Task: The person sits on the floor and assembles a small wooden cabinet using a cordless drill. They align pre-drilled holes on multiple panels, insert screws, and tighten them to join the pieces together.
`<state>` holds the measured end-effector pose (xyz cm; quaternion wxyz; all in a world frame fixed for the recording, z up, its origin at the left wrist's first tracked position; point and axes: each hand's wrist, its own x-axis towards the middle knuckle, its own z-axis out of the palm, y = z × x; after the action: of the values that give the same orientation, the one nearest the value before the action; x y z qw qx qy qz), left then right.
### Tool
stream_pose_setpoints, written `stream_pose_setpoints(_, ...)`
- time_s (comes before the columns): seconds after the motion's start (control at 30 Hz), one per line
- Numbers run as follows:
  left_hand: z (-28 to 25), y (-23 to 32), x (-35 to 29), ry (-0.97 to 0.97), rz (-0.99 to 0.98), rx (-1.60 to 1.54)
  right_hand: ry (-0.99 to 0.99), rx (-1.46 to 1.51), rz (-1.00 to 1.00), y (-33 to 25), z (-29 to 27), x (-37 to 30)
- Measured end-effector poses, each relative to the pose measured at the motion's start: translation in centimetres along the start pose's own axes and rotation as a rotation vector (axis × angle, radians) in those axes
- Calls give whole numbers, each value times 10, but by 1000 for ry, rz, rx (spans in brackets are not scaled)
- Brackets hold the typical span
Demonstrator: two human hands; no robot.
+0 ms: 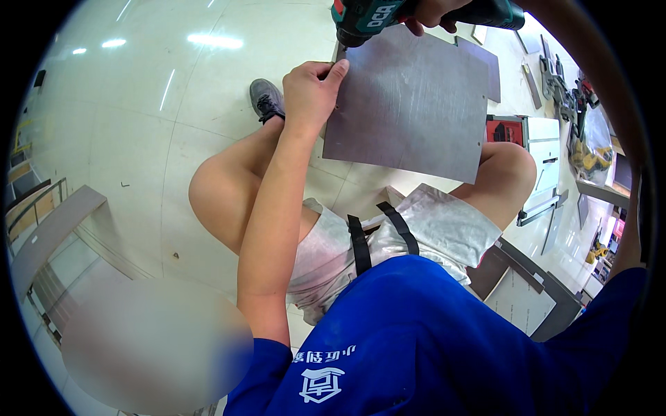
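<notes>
A grey-brown board [409,104] lies across in front of me between my knees, with small holes near its edges. At its far left edge my left hand [313,93] is closed, the thumb along the board's rim and the other fingers curled at its side. Whether a screw sits under the fingertips is too small to tell. My right hand [433,15] grips a dark green and black cordless drill [371,17] at the top of the view. The drill's chuck points down at the board's far left corner, just beyond my left thumb. Part of the drill runs out of view.
Another board [480,69] lies beyond the first. To the right stand a white and red table-like machine [538,163], scattered tools [558,87] and a clear plastic bag [595,142]. Panels [520,295] lie by my right hip. A wooden frame [66,229] stands at left on the pale tiled floor [152,149].
</notes>
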<state>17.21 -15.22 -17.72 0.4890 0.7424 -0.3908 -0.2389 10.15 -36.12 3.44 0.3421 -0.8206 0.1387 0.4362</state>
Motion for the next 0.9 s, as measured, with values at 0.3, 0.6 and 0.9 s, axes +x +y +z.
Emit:
stream_pose_setpoints(0.3,-2,4,-2,-1,-4,-8,24,-1,-12,1,1,2)
stream_pose_setpoints(0.6,-1,3,0,-3,18,12,11,-34,20,-2,-3,0)
stream_pose_setpoints(0.9,-3,3,-2,30,38,-42,-70,-145,-117,20,-11,7)
